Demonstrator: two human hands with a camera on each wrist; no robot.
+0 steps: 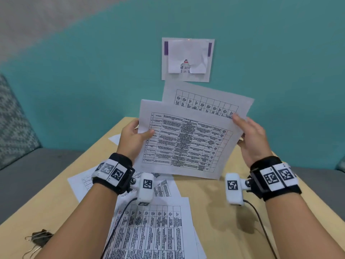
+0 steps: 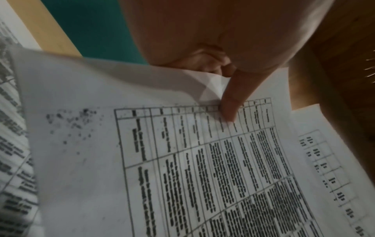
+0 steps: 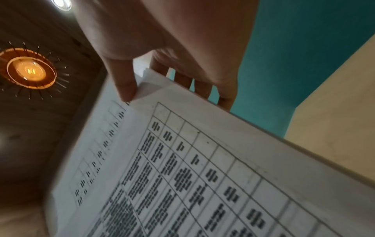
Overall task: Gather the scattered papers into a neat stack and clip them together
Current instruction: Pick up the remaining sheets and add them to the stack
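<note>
Two printed sheets with tables are held up above the table. The front sheet [image 1: 186, 139] overlaps the rear sheet [image 1: 207, 99], which sticks out skewed at the top. My left hand [image 1: 133, 136] pinches the left edge, thumb on the front face [image 2: 229, 110]. At the right edge, my right hand [image 1: 251, 139] grips the sheets with its thumb [image 3: 126, 89] on the printed side and the fingers behind. More printed papers [image 1: 155, 227] lie scattered on the table below my left wrist. Black binder clips [image 1: 40, 238] lie at the near left.
The wooden table [image 1: 220, 208] stands against a teal wall [image 1: 93, 71] with a notice [image 1: 188, 59] stuck on it. A grey couch [image 1: 28, 165] sits to the left. A small white sheet [image 1: 114, 139] lies behind my left hand. Camera cables trail from both wrists.
</note>
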